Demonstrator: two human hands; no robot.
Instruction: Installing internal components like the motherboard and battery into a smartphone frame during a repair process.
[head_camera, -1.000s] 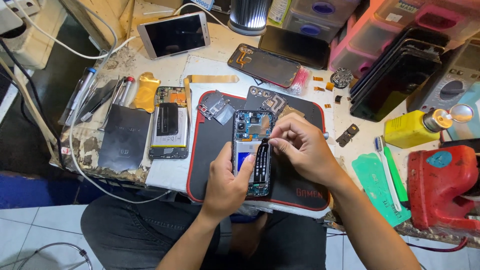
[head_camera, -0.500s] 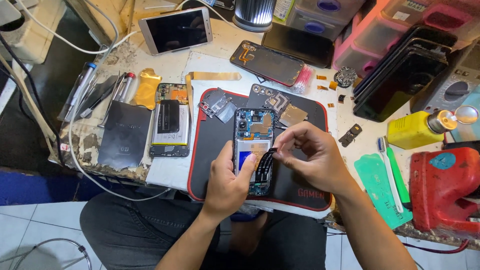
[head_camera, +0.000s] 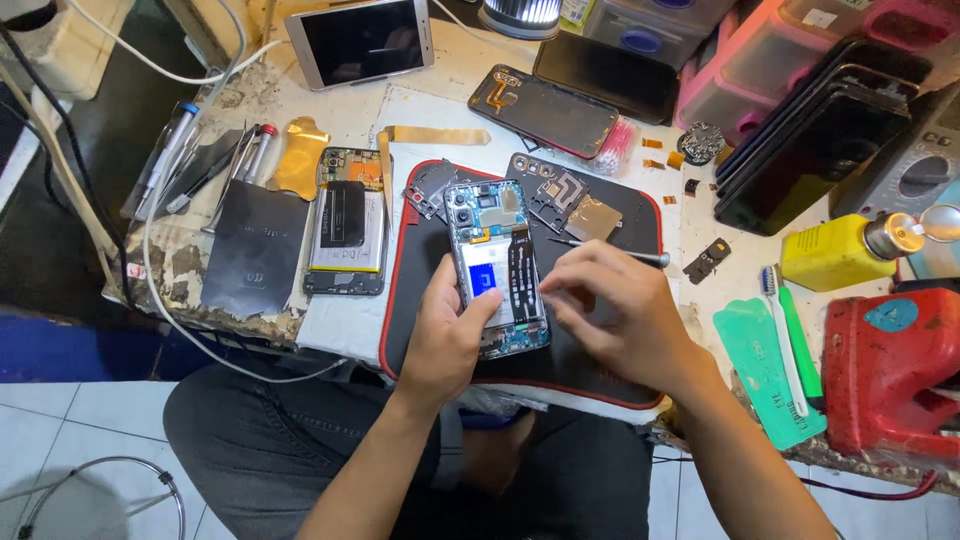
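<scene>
An opened smartphone (head_camera: 495, 262) with its back off lies on a black mat with a red rim (head_camera: 395, 300). Its battery, a black flex strip and blue-edged frame show. My left hand (head_camera: 450, 335) grips the phone's lower left side, thumb resting on the battery. My right hand (head_camera: 615, 315) sits at the phone's right edge and pinches thin metal tweezers (head_camera: 610, 250), whose shaft points right and away from the phone. Small metal shield plates (head_camera: 570, 205) lie on the mat just beyond the phone.
A second opened phone (head_camera: 345, 225) and a dark back cover (head_camera: 255, 250) lie left of the mat. Behind are a white phone (head_camera: 362, 40), a rear panel (head_camera: 545, 110) and stacked phones (head_camera: 820, 130). A yellow bottle (head_camera: 835, 250), toothbrush (head_camera: 785, 335) and red box (head_camera: 885, 370) stand right.
My right hand has drawn back from the phone's middle to its right edge, tweezers now pointing outward. My left hand has kept its hold on the phone, which has hardly moved on the mat.
</scene>
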